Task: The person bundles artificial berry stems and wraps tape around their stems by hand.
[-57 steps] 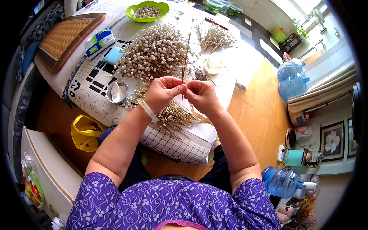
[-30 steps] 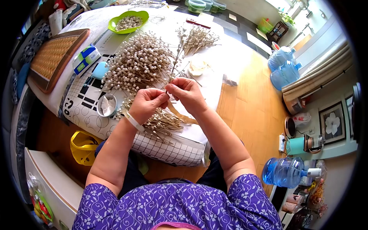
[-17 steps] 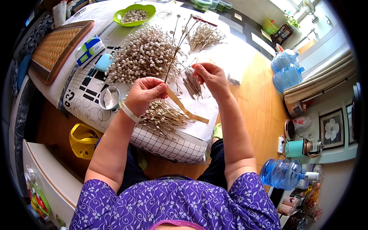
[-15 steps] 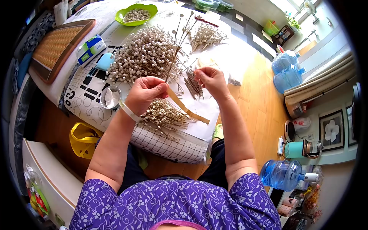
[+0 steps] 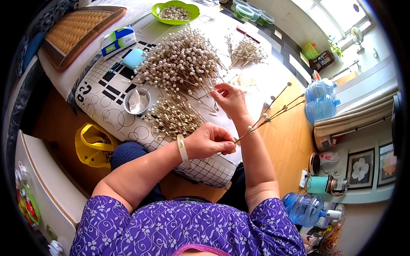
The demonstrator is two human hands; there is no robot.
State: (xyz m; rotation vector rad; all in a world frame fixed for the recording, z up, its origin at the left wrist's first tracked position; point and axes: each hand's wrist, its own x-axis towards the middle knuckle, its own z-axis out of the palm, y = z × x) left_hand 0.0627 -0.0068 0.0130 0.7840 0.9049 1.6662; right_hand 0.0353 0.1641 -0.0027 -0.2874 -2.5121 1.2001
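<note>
My left hand (image 5: 209, 141) is closed in a pinch on the lower end of a thin budded branch (image 5: 273, 114). The branch slants up to the right, passing across my right forearm, with several round buds on its stems. A small tan bit shows at the left fingertips; the rest of the tape strip is hidden. Over the table, my right hand (image 5: 230, 100) has its fingers curled together beside some brown stems; what they hold, if anything, is hidden. Just beyond my left hand lies a bunch of cream-budded stems (image 5: 175, 117). Behind it spreads a large heap of white-budded stems (image 5: 181, 62).
On the table are a green bowl of white beads (image 5: 175, 13), a tissue pack (image 5: 118, 40), a light-blue case (image 5: 134, 59), a small cup with white paper (image 5: 137, 101) and another bunch of stems (image 5: 248, 52). A yellow bag (image 5: 92, 147) sits on the floor at the left.
My left hand has moved down and right, tipping the branch from upright to slanting rightward. The tan tape strip no longer hangs in view. My right hand has shifted slightly down and left.
</note>
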